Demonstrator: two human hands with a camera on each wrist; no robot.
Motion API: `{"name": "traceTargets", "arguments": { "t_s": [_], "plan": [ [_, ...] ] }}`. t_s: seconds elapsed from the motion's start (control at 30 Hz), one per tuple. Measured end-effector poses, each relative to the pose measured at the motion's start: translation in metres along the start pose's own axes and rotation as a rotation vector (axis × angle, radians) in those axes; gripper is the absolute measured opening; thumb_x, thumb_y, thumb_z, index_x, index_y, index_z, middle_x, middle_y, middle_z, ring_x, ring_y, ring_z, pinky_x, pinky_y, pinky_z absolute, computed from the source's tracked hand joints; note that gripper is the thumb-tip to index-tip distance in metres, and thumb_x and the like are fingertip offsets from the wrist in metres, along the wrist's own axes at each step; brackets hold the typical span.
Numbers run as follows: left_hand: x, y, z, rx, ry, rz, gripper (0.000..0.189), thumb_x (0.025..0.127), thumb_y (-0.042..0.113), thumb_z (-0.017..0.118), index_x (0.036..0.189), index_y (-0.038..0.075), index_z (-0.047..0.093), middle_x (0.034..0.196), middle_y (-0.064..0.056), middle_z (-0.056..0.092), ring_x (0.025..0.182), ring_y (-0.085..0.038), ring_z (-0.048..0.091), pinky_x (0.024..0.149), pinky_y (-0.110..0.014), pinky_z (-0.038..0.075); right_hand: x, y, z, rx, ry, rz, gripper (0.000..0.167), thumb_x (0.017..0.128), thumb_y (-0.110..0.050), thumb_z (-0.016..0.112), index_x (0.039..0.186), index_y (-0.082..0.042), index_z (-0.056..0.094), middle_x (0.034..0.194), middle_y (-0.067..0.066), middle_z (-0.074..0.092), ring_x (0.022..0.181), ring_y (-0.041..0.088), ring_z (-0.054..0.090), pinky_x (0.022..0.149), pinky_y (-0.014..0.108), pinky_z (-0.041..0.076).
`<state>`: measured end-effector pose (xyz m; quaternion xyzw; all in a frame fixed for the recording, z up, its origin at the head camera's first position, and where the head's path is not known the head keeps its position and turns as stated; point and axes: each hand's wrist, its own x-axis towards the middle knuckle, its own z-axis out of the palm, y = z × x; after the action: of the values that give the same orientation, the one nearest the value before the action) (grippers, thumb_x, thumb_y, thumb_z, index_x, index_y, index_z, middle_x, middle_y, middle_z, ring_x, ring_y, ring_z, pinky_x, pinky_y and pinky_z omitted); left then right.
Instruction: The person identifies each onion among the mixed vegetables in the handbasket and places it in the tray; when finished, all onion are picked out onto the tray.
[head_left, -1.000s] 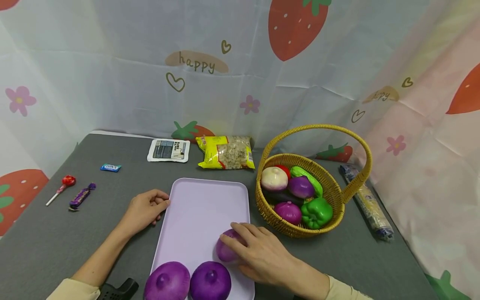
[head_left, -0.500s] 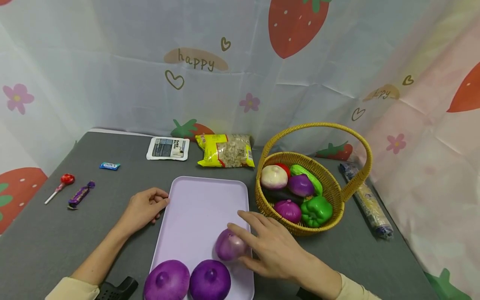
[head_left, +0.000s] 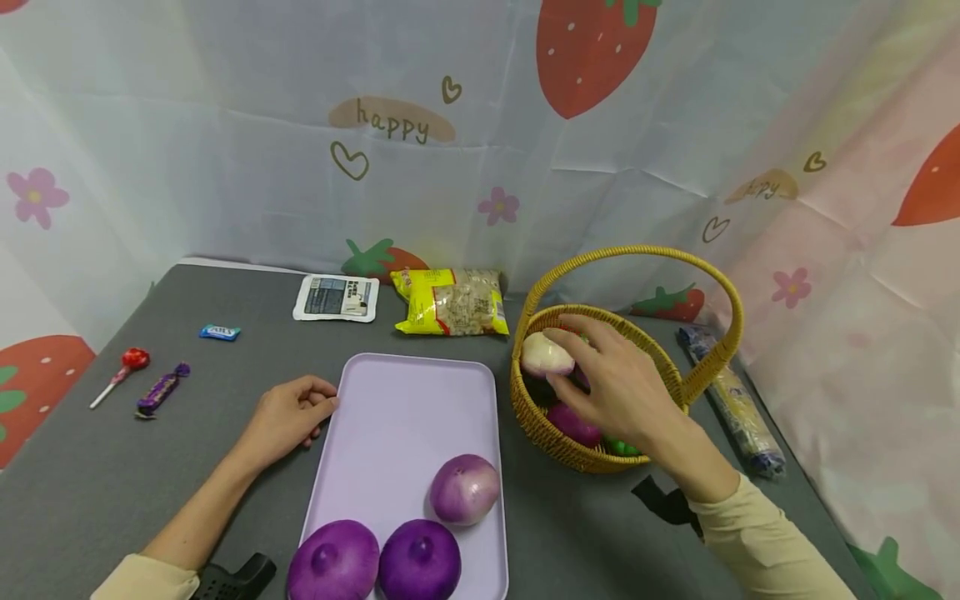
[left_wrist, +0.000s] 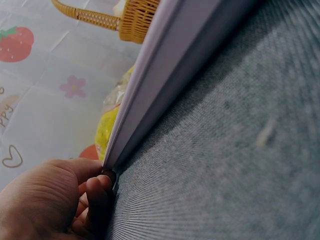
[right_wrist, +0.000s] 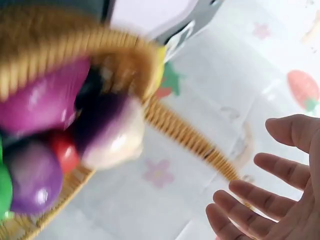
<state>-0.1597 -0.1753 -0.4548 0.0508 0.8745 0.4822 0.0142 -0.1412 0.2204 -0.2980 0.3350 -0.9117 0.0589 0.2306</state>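
My left hand pinches the left rim of a lilac tray between thumb and curled fingers; the left wrist view shows the grip at the tray's edge. Three purple onions lie on the tray: a paler, shiny onion at right and two darker ones in front. Over the wicker basket, my right hand is spread with nothing in it, near a white-and-purple turnip. The right wrist view shows the turnip apart from the fingers. A magenta onion shows beneath the hand; other vegetables are partly hidden.
The basket's tall handle arches over its opening. Behind the tray lie a yellow snack bag and a white packet. A lollipop and wrapped candies are at left, a long wrapped package at right.
My right hand has let go of the paler onion on the tray and moved right and away from me, over the basket. My left hand stays at the tray's rim.
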Motion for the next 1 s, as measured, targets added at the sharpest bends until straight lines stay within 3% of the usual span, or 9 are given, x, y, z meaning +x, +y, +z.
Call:
{"name": "traceTargets", "arguments": {
  "t_s": [0.17,0.47,0.57,0.8,1.0],
  "plan": [
    [0.0,0.0,-0.001,-0.002,-0.002,0.003,0.022,0.095,0.02,0.062,0.109,0.002,0.064,0.079,-0.007,0.066,0.052,-0.008,0.055,0.049,-0.026,0.051,0.014,0.019,0.003,-0.057,-0.103,0.014,0.049,0.083,-0.026,0.074,0.128,-0.013,0.06,0.129,0.014,0.059,0.116,0.034,0.059,0.089,0.052,0.054],
    [0.001,-0.001,0.0,-0.012,0.001,0.001,0.021,0.094,0.018,0.062,0.107,0.002,0.065,0.078,-0.006,0.066,0.052,-0.008,0.055,0.048,-0.027,0.051,0.029,0.035,0.028,-0.042,-0.549,0.139,0.062,0.089,-0.027,0.069,0.144,-0.014,0.044,0.144,0.02,0.047,0.125,0.044,0.051,0.09,0.058,0.051],
    [0.001,-0.001,0.001,-0.015,0.001,0.005,0.02,0.094,0.017,0.062,0.107,0.002,0.065,0.078,-0.006,0.066,0.051,-0.008,0.055,0.048,-0.027,0.051,0.029,0.038,0.034,-0.006,-0.641,0.133,0.066,0.089,-0.024,0.07,0.147,-0.011,0.039,0.146,0.021,0.044,0.125,0.045,0.051,0.095,0.056,0.05],
    [0.003,-0.002,0.001,-0.003,0.021,0.027,0.019,0.094,0.016,0.062,0.106,0.002,0.066,0.077,-0.007,0.067,0.051,-0.008,0.056,0.047,-0.027,0.051,0.028,0.039,0.043,-0.021,-0.543,0.062,0.062,0.082,-0.011,0.076,0.136,-0.003,0.044,0.127,0.023,0.056,0.106,0.041,0.062,0.087,0.051,0.054],
    [0.002,-0.002,0.001,-0.005,0.015,0.022,0.019,0.094,0.016,0.062,0.106,0.002,0.065,0.076,-0.006,0.066,0.051,-0.008,0.055,0.047,-0.027,0.051,0.029,0.038,0.047,-0.07,-0.482,0.069,0.059,0.078,-0.018,0.079,0.129,-0.009,0.048,0.113,0.016,0.062,0.089,0.034,0.066,0.069,0.046,0.056]
  ]
}}
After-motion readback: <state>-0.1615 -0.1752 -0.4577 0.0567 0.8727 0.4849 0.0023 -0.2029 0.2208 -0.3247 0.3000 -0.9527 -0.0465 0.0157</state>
